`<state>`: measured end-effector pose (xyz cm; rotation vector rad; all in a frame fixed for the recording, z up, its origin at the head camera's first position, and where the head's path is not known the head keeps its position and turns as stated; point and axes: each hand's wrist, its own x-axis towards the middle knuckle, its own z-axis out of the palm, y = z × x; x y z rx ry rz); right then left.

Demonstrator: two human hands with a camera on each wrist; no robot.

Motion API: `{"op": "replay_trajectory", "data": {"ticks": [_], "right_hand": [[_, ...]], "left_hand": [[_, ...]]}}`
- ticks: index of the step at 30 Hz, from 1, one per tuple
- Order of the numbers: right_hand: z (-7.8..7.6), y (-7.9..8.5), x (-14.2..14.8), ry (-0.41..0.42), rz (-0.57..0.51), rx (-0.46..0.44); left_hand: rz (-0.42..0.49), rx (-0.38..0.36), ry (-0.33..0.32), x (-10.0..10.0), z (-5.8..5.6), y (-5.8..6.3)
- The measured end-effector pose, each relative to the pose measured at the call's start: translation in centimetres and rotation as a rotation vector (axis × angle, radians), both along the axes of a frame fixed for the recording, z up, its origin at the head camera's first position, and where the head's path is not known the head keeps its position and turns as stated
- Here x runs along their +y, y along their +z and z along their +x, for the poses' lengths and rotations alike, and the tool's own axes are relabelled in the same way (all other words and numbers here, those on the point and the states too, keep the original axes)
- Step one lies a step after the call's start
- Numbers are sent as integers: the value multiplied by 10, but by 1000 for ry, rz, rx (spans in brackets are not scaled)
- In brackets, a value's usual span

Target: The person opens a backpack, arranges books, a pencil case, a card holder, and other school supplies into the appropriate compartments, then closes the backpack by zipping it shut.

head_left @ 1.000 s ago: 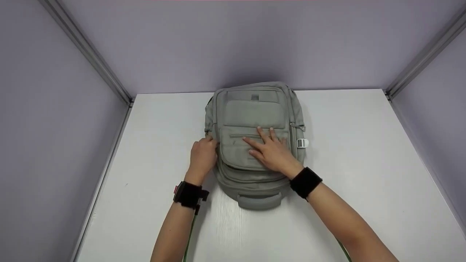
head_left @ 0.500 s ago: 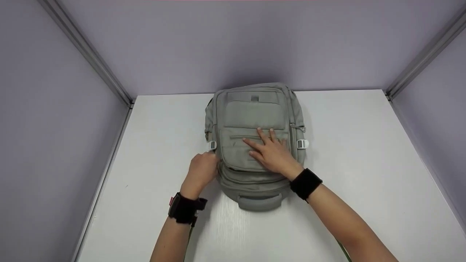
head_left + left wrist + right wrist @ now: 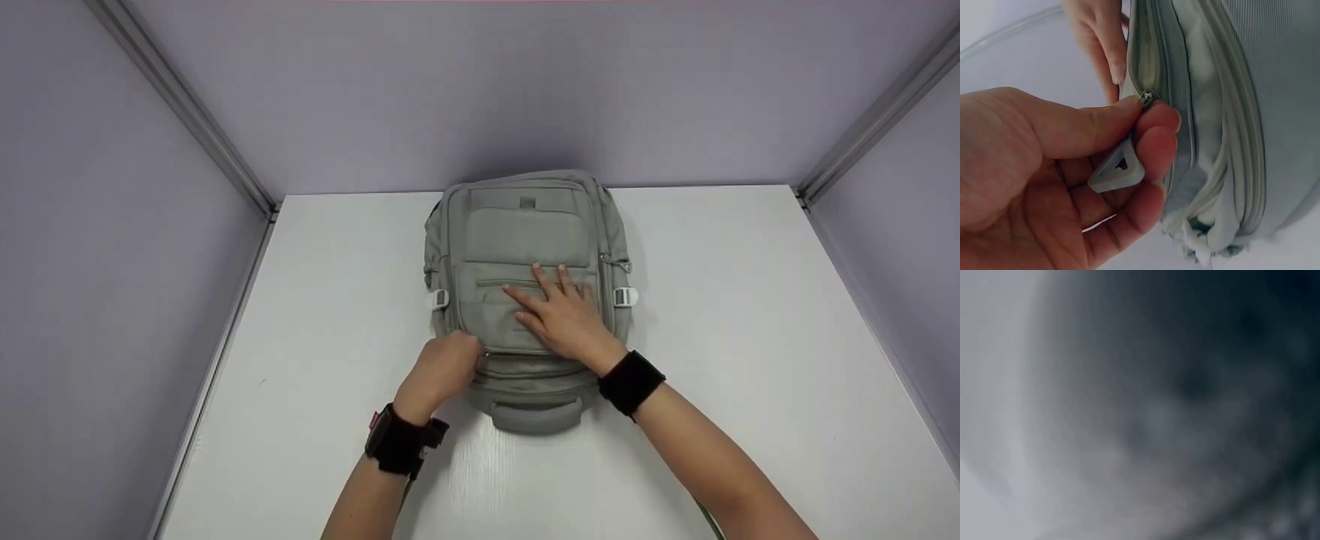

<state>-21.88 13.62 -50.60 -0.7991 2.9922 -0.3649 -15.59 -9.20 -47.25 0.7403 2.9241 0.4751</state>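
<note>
A grey-green backpack [image 3: 525,236] lies front side up on the white table, its carry handle [image 3: 537,418] toward the person. At the pack's lower left corner, the left hand [image 3: 444,367] pinches a zipper pull [image 3: 1117,171] between thumb and fingers. The pull ends in a pale triangular loop, seen in the left wrist view beneath the metal slider [image 3: 1148,97]. Above that slider the zipper's two edges stand apart. The right hand [image 3: 562,319] rests with spread fingers on the front pocket. The right wrist view is too blurred to show detail.
White buckles [image 3: 438,299] sit on both sides of the pack. The table [image 3: 720,315] reaches back to a pale wall [image 3: 480,90], with side panels at left and right. Black bands [image 3: 632,382] circle both wrists.
The left hand has slid down the pack's left side toward the person and round to the lower corner, uncovering the left buckle. The right hand has stayed in place.
</note>
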Motion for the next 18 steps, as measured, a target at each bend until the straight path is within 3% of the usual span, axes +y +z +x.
{"op": "replay_trajectory", "data": {"ticks": [4,7,12,15,18], "right_hand": [[3,-2,1,1,6,56],[9,-4,0,33,-39,168],[29,-5,-10,189,-225,358],[42,-5,-20,292,-329,353],[53,-7,-29,336,-389,305]], "left_hand": [[-32,46,-7,11,2,-6],[-39,73,33,14,5,-8],[-30,153,113,16,9,-6],[-6,197,158,18,12,-4],[33,215,189,22,16,-2]]}}
